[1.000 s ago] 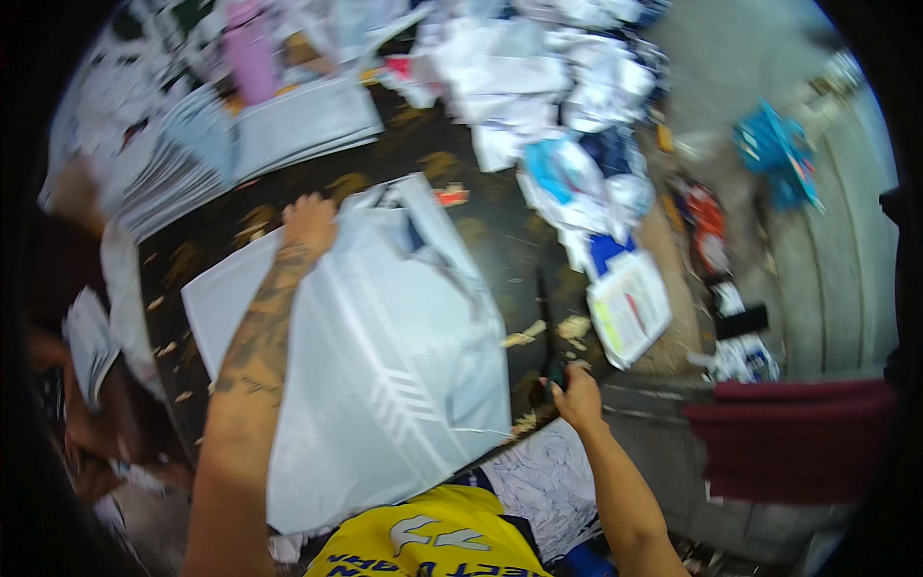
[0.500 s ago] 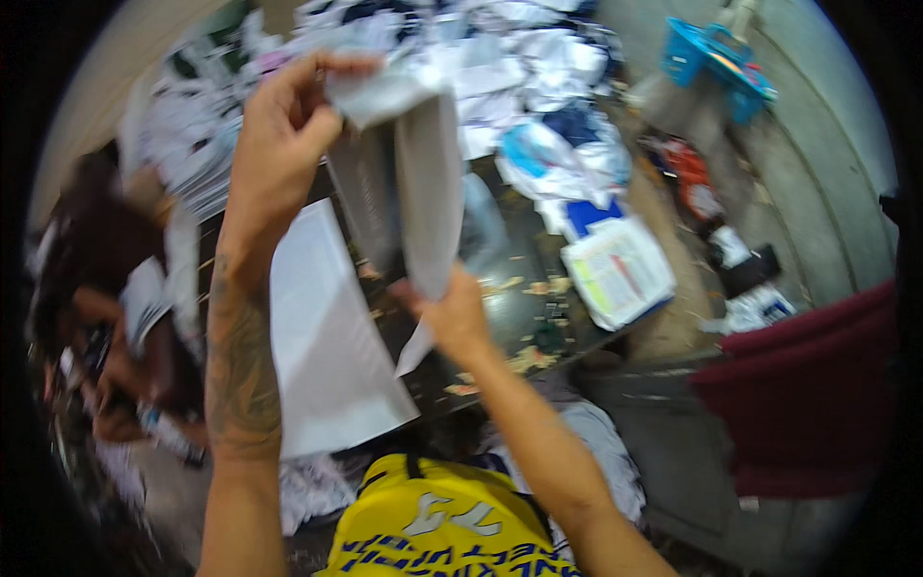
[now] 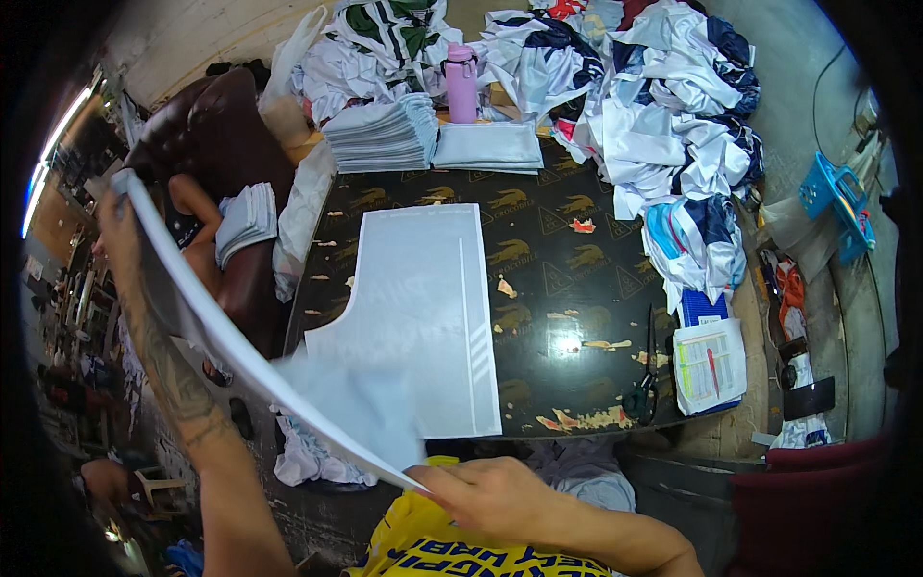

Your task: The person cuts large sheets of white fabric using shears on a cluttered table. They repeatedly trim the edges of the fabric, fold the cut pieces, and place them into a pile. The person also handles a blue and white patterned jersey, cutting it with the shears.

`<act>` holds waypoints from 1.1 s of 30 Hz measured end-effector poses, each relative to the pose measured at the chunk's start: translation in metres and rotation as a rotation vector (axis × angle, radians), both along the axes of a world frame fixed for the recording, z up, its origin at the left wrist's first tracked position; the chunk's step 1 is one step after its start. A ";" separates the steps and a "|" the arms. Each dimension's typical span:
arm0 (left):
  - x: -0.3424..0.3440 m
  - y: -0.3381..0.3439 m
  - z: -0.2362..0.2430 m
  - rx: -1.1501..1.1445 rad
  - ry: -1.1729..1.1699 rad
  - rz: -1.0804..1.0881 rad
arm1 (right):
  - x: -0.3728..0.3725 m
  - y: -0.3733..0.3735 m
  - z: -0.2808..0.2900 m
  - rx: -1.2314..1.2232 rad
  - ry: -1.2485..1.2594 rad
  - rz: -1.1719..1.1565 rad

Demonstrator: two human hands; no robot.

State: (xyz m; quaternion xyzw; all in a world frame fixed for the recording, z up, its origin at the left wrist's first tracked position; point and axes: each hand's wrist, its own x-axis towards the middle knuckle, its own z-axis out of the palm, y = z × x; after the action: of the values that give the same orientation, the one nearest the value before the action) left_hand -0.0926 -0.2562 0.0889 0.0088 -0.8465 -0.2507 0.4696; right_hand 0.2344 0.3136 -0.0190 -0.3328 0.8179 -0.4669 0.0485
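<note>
A long white fabric panel (image 3: 252, 361) stretches slantwise in the air between my two hands, its near part blurred by motion. My left hand (image 3: 117, 219), raised at the far left, is closed on the panel's upper end; its fingers are partly hidden. Near the table's front edge, my right hand (image 3: 500, 492) pinches the other end in front of my yellow shirt. Flat on the dark table lies a second pale cut panel (image 3: 413, 260) with a curved notch at its left and stripes down its right side. The held panel overlaps its near left corner.
Black scissors (image 3: 642, 389) and a stack of papers (image 3: 711, 365) lie on the table's (image 3: 567, 288) right. At its back stand folded stacks (image 3: 380, 135), a pink bottle (image 3: 461, 85) and garment heaps (image 3: 673, 125). A person sits on a brown chair (image 3: 231, 125) at the left, with folded cloth.
The held panel has gone from bunched above the table to drawn out at the left. My left hand moved left and down, my right hand nearer to me. The view has turned left.
</note>
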 end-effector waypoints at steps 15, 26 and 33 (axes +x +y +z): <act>-0.232 0.373 -0.359 -0.245 -0.848 -0.867 | -0.010 -0.051 -0.197 -0.068 -0.900 -1.132; -0.108 0.467 -0.381 -0.438 -0.619 -0.453 | -0.011 -0.017 -0.228 0.208 -0.571 -1.415; 0.261 0.339 -0.356 -0.196 -0.923 -0.775 | -0.010 0.019 -0.200 -0.332 -0.760 -1.171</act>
State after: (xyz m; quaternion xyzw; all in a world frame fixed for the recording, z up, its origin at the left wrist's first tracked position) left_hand 0.1687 0.0830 -0.2667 -0.2356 -0.9233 -0.2944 -0.0724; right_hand 0.2241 0.3330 -0.2189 0.3433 0.7070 -0.6180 0.0202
